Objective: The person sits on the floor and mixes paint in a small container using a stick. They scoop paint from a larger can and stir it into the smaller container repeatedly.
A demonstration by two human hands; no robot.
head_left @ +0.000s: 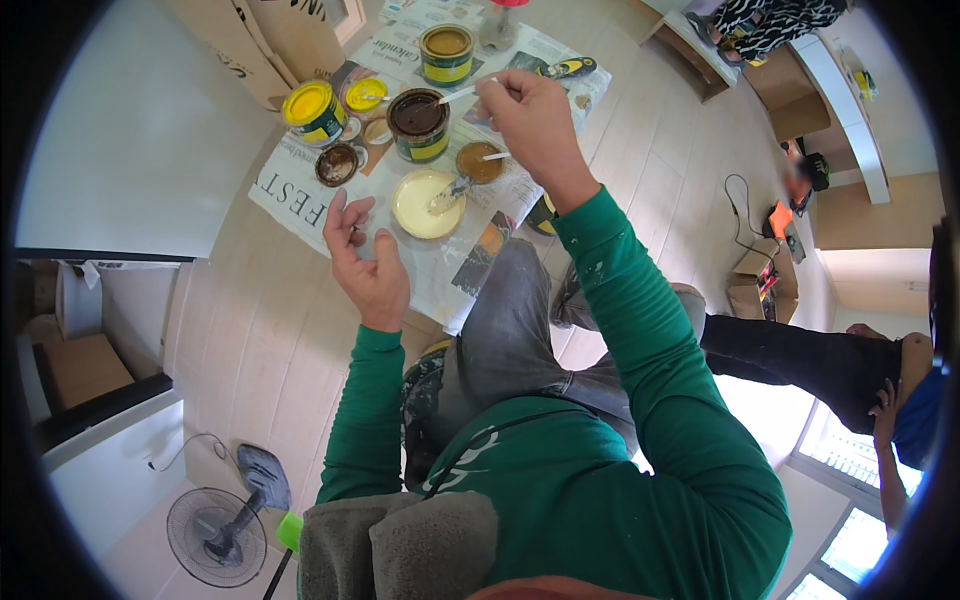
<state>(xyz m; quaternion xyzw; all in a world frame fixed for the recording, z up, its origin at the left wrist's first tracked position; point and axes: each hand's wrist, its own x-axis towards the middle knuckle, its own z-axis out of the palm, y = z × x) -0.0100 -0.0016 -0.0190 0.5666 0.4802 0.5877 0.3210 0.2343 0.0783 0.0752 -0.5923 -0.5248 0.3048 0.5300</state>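
My right hand (537,122) pinches a thin white stick (459,95), whose lower end reaches into an open can of dark brown paste (418,118). Palm up and fingers loosely apart, my left hand (370,268) is empty. It hovers beside a round tub of cream-coloured paste (412,208) with a smeared spatula-like tool (450,194) lying across it. A brown-smeared lid (336,165) is just beyond my left fingertips. Behind the tub, a tan-coated lid (480,163) carries another white stick (496,156).
Newspaper (290,203) covers the floor, holding a yellow can (314,108), a yellow lid (366,95), a tan can (446,56) and a yellow-black handled tool (570,68). Cardboard (290,45) leans far left. A fan (218,537) stands lower left. Another person (810,355) is at right.
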